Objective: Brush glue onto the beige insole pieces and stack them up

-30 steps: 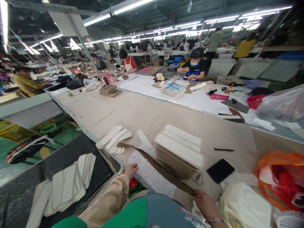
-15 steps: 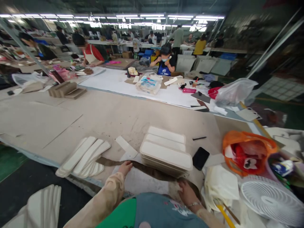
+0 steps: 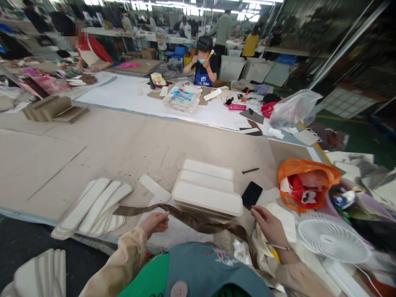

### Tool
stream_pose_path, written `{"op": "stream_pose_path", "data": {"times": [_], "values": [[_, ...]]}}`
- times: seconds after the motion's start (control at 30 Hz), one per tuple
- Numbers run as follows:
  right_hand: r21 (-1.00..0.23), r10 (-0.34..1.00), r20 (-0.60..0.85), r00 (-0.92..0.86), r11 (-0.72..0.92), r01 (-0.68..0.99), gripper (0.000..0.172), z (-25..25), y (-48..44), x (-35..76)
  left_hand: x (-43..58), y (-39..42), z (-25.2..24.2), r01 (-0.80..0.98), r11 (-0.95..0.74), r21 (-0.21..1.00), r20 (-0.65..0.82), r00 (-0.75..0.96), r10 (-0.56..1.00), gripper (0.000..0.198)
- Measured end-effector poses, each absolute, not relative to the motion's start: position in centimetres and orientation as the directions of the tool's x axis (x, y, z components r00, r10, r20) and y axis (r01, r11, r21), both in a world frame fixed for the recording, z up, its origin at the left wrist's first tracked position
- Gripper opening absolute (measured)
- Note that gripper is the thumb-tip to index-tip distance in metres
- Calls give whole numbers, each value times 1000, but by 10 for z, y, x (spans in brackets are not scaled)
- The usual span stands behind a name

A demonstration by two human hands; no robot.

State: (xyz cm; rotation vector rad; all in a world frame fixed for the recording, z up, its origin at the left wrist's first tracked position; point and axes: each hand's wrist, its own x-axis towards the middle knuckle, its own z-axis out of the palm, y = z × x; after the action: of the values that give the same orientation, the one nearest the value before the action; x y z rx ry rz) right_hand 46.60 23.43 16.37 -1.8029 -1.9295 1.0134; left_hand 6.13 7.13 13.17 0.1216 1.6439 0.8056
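My left hand (image 3: 154, 223) hovers over the table's front edge with its fingers curled together; what it pinches, if anything, is too small to name. A long brown strip (image 3: 192, 220) runs beside it along the front of a stack of white padded panels (image 3: 206, 198). My right hand (image 3: 269, 225) is to the right of that stack, thumb and fingertips close together near the lower end of a black phone (image 3: 252, 194); nothing can be made out between them. White panels (image 3: 89, 206) lie fanned out to the left.
An orange bag (image 3: 306, 181) and a white fan (image 3: 334, 240) stand at the right. More white panels (image 3: 40, 272) are at the lower left. Across the table, a person in a blue apron (image 3: 202, 78) sits behind a plastic bag (image 3: 183, 97).
My right hand has moved off the brown strip, right and up toward the phone. My left hand has shifted slightly left and its fingers have curled in. The view has tilted down a little.
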Motion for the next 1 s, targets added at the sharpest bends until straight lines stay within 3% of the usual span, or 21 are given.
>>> {"op": "stream_pose_path", "data": {"times": [0.1,0.23,0.37,0.47,0.6,0.73,1.0], "values": [[-837,964,-160,-213,-18,547,46,200,251,454,94,68,173,-514,666,541,-754,54,654,56],[-829,867,-119,-485,182,528,49,233,271,421,139,79,210,-667,615,420,-677,221,702,69],[-704,665,-101,-740,478,525,52,249,289,380,166,95,219,-730,601,325,-740,199,642,79],[-635,527,-174,-832,585,504,54,251,299,356,179,104,220,-784,550,287,-772,150,618,86],[-581,413,-302,-859,635,509,55,248,307,340,192,109,221,-851,467,238,-801,100,590,88],[-544,347,-392,-852,660,519,53,245,310,333,199,112,224,-878,411,243,-780,75,621,64],[-560,309,-417,-855,654,509,53,237,315,328,213,124,218,-914,318,253,-751,22,660,45]]}}
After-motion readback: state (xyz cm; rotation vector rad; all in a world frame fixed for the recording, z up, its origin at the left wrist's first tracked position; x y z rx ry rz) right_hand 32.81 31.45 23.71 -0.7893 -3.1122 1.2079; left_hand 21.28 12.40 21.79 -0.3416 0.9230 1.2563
